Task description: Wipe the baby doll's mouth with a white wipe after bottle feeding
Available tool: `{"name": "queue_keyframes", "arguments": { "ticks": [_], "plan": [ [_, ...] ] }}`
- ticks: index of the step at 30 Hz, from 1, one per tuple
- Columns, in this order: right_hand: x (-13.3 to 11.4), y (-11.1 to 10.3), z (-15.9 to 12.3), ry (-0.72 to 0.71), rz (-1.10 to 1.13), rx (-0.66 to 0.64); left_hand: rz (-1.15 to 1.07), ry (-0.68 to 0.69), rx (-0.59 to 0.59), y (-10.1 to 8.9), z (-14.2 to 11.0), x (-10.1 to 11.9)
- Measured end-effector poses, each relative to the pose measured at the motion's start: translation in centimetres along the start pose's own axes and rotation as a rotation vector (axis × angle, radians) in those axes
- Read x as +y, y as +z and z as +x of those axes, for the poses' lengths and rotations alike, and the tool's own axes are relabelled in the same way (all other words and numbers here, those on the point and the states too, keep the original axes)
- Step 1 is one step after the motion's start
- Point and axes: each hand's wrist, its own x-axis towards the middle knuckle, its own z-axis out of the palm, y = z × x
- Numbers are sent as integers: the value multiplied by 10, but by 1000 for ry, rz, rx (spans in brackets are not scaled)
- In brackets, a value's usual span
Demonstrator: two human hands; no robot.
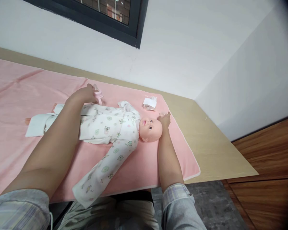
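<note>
A baby doll [150, 129] in a white printed outfit [105, 124] lies face up on the pink blanket [124, 169]. Beyond the doll's legs, my left hand [87, 93] is closed around a baby bottle [98, 95] with a pink collar and clear teat; the bottle stands roughly upright, partly hidden by my fingers. My right hand [165, 120] is beside the top of the doll's head, its fingers closed on a small clear piece [162, 114] whose kind I cannot make out. One long sleeve of the outfit stretches over the blanket's near edge.
Between the bottle and my right hand, near the far side, lies a small clear packet [150, 103] with a white label. The blanket covers part of a wooden table [194, 127]. A white wall with a dark window frame [136, 28] rises behind; wooden panels [266, 159] stand at right.
</note>
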Motion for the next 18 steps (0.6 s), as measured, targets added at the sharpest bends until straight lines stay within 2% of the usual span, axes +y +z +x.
{"name": "queue_keyframes", "arguments": {
  "ticks": [2, 5, 7, 9, 11, 13, 14, 16, 18],
  "plan": [
    [0, 1, 1, -18, 46, 33, 22, -58, 66, -10, -11, 7],
    [2, 3, 3, -72, 141, 94, 58, -93, 288, -24, -39, 31],
    [3, 3, 5, -126, 204, 139, 88, 18, 385, -26, -58, 55],
    [3, 3, 6, -193, 252, 206, 116, 223, 389, -23, -71, 82],
    [3, 2, 6, -259, 272, 306, 91, 459, 281, -15, -76, 110],
    [1, 2, 4, -317, 280, 404, 65, 621, 49, -4, -73, 138],
    [0, 2, 3, -344, 286, 437, 70, 660, -75, 1, -69, 151],
    [-3, 4, 0, -406, 303, 449, 99, 702, -409, 13, -60, 176],
    [-5, 7, -3, -473, 301, 401, 113, 687, -627, 28, -52, 197]
  ]
}}
